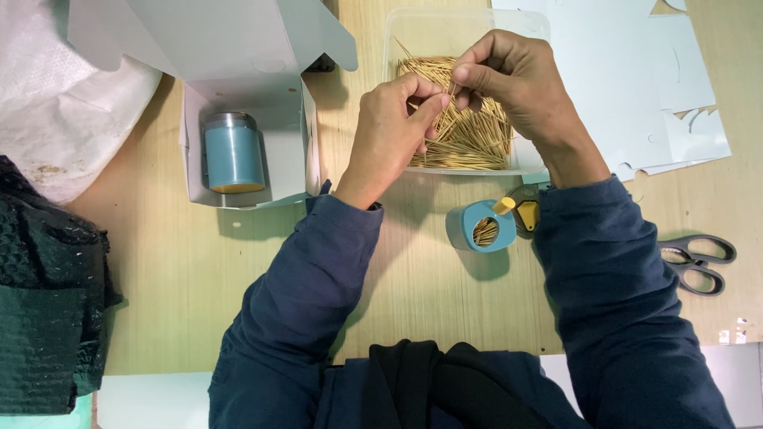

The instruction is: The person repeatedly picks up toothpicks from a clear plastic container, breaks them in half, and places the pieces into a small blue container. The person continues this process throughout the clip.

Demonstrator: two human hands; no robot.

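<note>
Over the tub: both hands meet above a clear plastic tub (531, 163) filled with thin wooden sticks (469, 139).
Left hand: the left hand (389, 131) has thumb and forefinger pinched shut on a few sticks, just beside the other hand's fingertips.
Right hand: the right hand (513, 83) is curled, fingertips closed on the same small bundle of sticks from the other side.
Below the grip: a small blue round container (469, 226) stands open on the wooden table (199, 270), sticks visible inside, a yellow tab at its rim.
Left of the grip: an open white box (294, 171) holds a blue canister (233, 155) lying on its side.
Right of the grip: white cardboard cut-outs (675, 79); nearer the person, grey-handled scissors (699, 262).
Far left: a white sack (56, 119) and dark green bubble wrap (48, 318).
</note>
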